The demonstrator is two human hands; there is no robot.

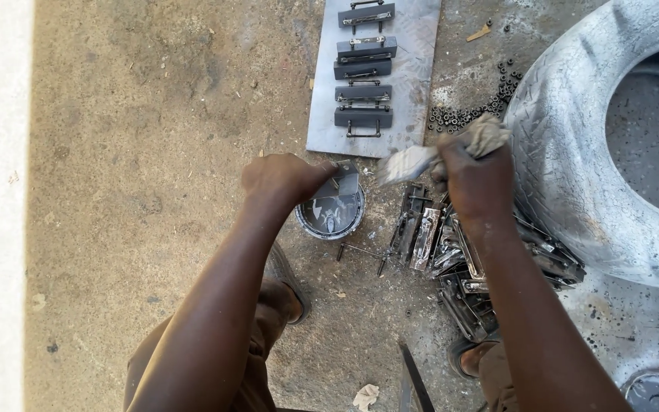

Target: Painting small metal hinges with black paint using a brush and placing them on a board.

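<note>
Knees and forearms fill the bottom of the view, with a crumpled scrap [365,397] and a dark metal strip [415,380] lying on the ground between the feet. Just beyond the right foot a loose heap of bare metal pieces [467,267] leans against a dusty old tyre [573,152]; it looks unstable, and I judge that a nudge from the right forearm could send pieces sliding toward the paint.

Next out, the left hand [284,179] is closed around a small flat metal plate [341,183], tilted right over a small round tin of dark paint [330,214] that stands on the ground. The grip is only at one edge, so a slip could drop the plate into the tin, splash it or tip it over. The right hand [474,172] is clenched on a wadded rag [451,149], whose blurred end is just beside the plate. Wet paint on the rag could drip onto the bare pieces below or smear the fingers, making both grips slicker.

Farther off, a grey metal sheet [375,84] carries a row of dark painted pieces [365,69], probably still wet; a careless placement could smudge them. Scattered small nuts [474,111] lie between sheet and tyre, easy to kick into the dirt
</note>
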